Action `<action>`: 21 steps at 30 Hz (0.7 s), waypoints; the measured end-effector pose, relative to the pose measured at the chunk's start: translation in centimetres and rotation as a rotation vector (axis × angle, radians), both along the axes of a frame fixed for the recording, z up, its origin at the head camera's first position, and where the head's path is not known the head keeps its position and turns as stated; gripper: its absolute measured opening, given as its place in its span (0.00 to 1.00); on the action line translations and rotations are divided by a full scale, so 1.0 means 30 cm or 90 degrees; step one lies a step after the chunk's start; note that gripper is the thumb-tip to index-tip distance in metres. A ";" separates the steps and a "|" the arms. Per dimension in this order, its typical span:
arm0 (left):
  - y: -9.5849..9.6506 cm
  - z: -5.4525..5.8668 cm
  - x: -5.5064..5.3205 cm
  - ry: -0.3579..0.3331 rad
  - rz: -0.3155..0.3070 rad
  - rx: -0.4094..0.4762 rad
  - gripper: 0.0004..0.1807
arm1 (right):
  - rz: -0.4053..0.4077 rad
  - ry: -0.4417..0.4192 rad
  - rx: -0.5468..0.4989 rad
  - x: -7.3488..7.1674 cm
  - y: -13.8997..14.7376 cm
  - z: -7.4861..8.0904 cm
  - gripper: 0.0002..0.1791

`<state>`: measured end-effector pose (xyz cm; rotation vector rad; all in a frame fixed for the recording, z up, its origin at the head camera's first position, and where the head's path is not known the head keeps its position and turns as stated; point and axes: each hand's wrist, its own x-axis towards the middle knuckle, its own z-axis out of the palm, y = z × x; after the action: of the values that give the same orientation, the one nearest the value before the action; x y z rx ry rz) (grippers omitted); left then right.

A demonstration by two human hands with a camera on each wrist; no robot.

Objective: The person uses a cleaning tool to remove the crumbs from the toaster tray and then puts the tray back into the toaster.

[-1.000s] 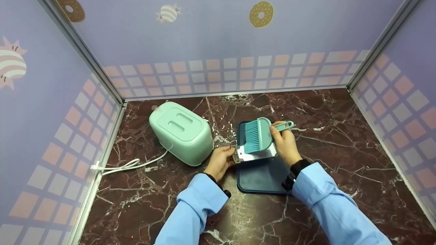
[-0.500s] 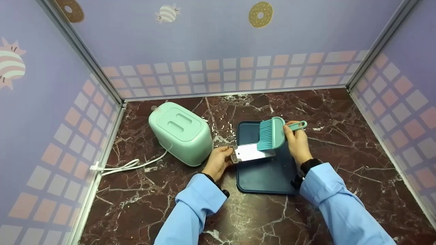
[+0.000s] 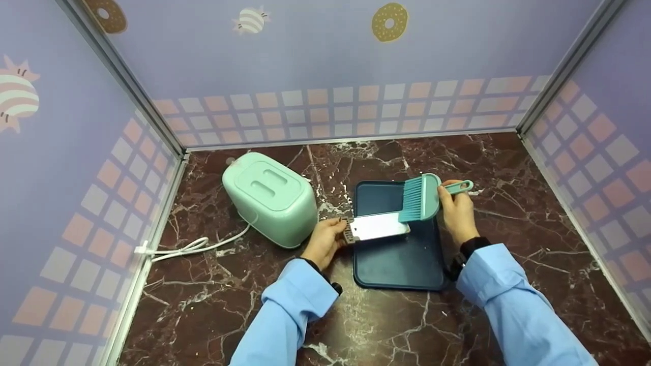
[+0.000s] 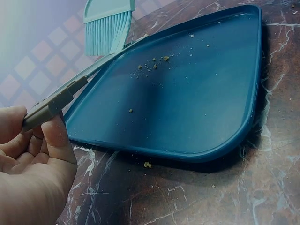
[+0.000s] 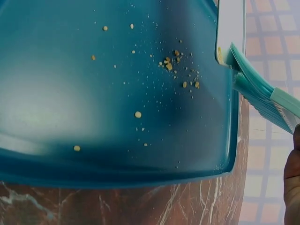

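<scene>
My left hand (image 3: 324,241) pinches the brownish slotted end of a shiny, flat crumb tray (image 3: 376,227) between thumb and fingers. It is held over a dark blue serving tray (image 3: 399,267). My right hand (image 3: 457,216) grips a mint-green brush (image 3: 431,198) by its handle, turquoise bristles pointing left. In the right wrist view the bristles (image 5: 260,93) touch the far end of the crumb tray, where a yellowish bit sticks at the edge. Small brown and yellow crumbs (image 5: 168,65) are scattered on the blue tray.
A mint-green toaster (image 3: 272,201) with a lid stands left of my left hand. Its white cord (image 3: 203,248) runs to the left wall. White bits (image 3: 325,190) dot the dark marble counter beside the toaster. Patterned purple walls (image 3: 325,66) enclose the counter.
My right hand has moved the brush rightward along the crumb tray to its far end, uncovering more of its shiny surface. My left hand has stayed nearly still.
</scene>
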<state>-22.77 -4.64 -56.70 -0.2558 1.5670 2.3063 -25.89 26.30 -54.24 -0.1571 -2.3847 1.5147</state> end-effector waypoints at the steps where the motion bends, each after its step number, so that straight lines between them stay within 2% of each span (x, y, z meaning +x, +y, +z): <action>1: 0.000 0.000 0.000 0.000 0.001 0.001 0.16 | -0.002 -0.007 -0.001 0.000 0.002 0.000 0.20; 6: 0.003 0.000 -0.001 -0.001 0.006 0.003 0.15 | -0.005 -0.028 -0.003 0.003 0.008 -0.002 0.22; 13: 0.002 -0.003 -0.003 -0.005 0.006 -0.014 0.14 | -0.001 -0.009 -0.056 0.001 0.016 -0.006 0.21; 21: 0.002 -0.002 -0.003 -0.009 0.020 -0.015 0.18 | -0.012 0.003 -0.099 0.006 0.008 0.025 0.24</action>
<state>-22.88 -4.57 -56.75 -0.3050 1.5951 2.3056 -25.70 26.53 -53.49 -0.2104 -2.2537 1.6901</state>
